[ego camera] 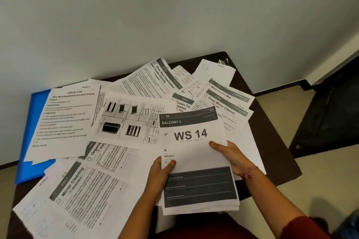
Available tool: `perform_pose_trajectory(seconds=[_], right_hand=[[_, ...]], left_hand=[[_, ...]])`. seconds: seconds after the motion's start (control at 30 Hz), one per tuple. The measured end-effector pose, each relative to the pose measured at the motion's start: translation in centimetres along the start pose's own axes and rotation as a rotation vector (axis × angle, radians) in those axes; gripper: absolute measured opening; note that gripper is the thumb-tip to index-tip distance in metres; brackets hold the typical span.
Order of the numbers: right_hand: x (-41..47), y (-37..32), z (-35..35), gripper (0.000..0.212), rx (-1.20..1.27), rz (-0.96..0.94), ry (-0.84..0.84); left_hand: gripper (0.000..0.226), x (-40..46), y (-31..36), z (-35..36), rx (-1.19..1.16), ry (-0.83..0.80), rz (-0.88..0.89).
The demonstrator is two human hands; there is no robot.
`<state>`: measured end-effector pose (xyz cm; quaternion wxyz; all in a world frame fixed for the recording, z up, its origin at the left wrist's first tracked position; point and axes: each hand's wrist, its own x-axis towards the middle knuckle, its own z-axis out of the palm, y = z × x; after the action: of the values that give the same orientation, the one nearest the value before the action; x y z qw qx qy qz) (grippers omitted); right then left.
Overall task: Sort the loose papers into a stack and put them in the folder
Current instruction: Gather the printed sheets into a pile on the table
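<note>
Two hands, my left [160,172] and right [232,158], pinch one stack [196,161] by its sides at the table's [272,122] near edge, thumbs on top, long axis pointing away from me, one blue folder [29,141] at the left edge under loose papers [64,120].

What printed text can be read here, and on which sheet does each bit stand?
Held stack's top sheet: "2B", "BALCONY 2", "WS 14", "#14"
Front left sheet: "2643", "Mirror Cleaning"
Far sheet: "2723", "Shoe Rack Organization and Insole Cleaning"
Right sheet: "2746", "Close Mirror Cabinet"
Middle sheet: "2683", "Curtain Tie", rest covered
Sheet on the blue folder: "TASK ID: 2723"
Body text and handwriting: too blurred.
</note>
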<state>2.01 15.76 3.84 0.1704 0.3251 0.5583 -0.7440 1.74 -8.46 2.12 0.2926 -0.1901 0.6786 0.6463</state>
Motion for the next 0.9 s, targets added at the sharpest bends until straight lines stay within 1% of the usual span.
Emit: perform_pose_trajectory(seconds=[0.13, 0.27, 0.43, 0.53, 0.63, 0.77, 0.9], right_hand=[[0.4, 0.7, -1.0, 0.034, -0.019, -0.018, 0.039], [0.4, 0.9, -1.5, 0.038, -0.013, -0.027, 0.075], [0.3, 1.1, -2.6, 0.027, 0.039, -0.004, 0.120], [0.2, 1.5, -3.2, 0.025, 0.050, -0.030, 0.217], [0.3, 2.2, -3.6, 0.028, 0.054, -0.082, 0.330], [0.5, 2.5, -3.8, 0.031, 0.075, -0.117, 0.440], [1.2, 2.3, -3.9, 0.024, 0.053, -0.130, 0.565]], left_hand=[[0.025, 0.3, -0.1, 1.3, 0.010, 0.005, -0.011], [0.029, 0.8, -0.2, 2.2, 0.081, 0.022, -0.004], [0.026, 1.6, 0.6, 3.2, 0.199, 0.017, 0.040], [0.024, 2.3, 1.4, 3.8, 0.230, -0.014, 0.050], [0.024, 3.0, 2.3, 4.5, 0.281, -0.044, 0.051], [0.023, 3.9, 4.0, 5.4, 0.348, -0.072, 0.086], [0.021, 5.0, 6.0, 6.3, 0.415, -0.077, 0.130]])
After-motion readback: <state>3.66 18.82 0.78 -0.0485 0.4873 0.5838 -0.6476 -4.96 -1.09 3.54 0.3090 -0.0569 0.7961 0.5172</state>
